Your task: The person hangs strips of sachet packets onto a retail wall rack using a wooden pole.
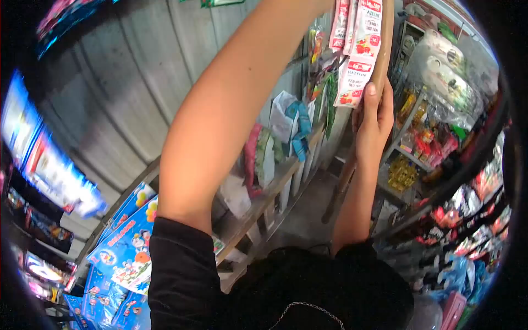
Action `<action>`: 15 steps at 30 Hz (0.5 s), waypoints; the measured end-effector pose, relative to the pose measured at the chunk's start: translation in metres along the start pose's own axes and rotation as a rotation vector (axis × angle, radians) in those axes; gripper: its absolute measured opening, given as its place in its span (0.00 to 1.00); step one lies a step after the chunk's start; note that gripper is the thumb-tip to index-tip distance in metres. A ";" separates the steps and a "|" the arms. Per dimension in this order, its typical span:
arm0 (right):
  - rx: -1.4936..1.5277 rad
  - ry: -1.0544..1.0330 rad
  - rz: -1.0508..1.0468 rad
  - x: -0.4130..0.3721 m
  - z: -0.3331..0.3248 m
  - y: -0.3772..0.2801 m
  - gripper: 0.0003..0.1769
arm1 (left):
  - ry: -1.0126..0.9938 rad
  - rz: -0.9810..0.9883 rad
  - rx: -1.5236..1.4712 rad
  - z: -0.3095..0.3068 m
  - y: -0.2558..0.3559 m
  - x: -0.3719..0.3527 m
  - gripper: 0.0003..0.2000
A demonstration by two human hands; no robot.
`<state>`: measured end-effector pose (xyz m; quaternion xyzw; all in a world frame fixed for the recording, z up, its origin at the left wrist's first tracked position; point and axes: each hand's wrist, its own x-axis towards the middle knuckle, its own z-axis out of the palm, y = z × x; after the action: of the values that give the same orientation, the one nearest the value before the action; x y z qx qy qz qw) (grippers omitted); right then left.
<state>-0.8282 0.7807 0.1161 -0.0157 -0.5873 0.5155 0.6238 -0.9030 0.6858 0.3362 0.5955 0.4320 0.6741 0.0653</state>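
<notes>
A brown wooden pole (386, 49) slants down from the top edge past strips of pink and white sachets (360, 34). My right hand (374, 115) is closed around it, thumb laid along the near side and some fingers hidden behind. The lowest sachet (355, 82) hangs beside my thumb, its bottom edge close to the hand. Below my grip the pole runs on toward the floor. My left forearm reaches up across the middle of the view, and the left hand lies beyond the top edge.
A corrugated metal wall (126, 71) stands at the left, with blue printed packs (124, 247) low in front. A wooden rail (261, 206) holds bags and cloths. At right, a metal shelf (412, 157) carries packaged goods, and plastic-wrapped white packs (448, 66) sit higher up.
</notes>
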 end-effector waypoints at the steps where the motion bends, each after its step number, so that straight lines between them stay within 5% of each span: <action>1: 0.011 -0.012 0.042 0.013 -0.002 0.002 0.28 | 0.003 0.026 0.003 0.001 -0.009 0.007 0.18; 5: 0.059 -0.018 0.076 0.065 -0.002 0.014 0.29 | 0.013 0.094 -0.013 0.000 -0.081 0.059 0.16; 6: 0.090 -0.037 0.085 0.078 -0.001 0.011 0.28 | 0.034 0.258 0.004 0.008 -0.086 0.065 0.16; 7: 0.113 -0.059 0.114 0.085 0.000 0.012 0.27 | 0.053 0.180 0.015 0.011 -0.092 0.068 0.22; 8: 0.124 -0.090 0.088 0.097 0.000 0.019 0.25 | 0.019 0.305 -0.020 0.016 -0.092 0.064 0.26; 15: 0.208 -0.184 0.078 0.167 0.007 0.026 0.24 | -0.141 0.034 0.017 0.013 -0.116 0.056 0.41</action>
<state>-0.8866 0.8993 0.2221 0.0735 -0.5844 0.5968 0.5450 -0.9566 0.7975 0.3003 0.6494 0.4217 0.6278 0.0793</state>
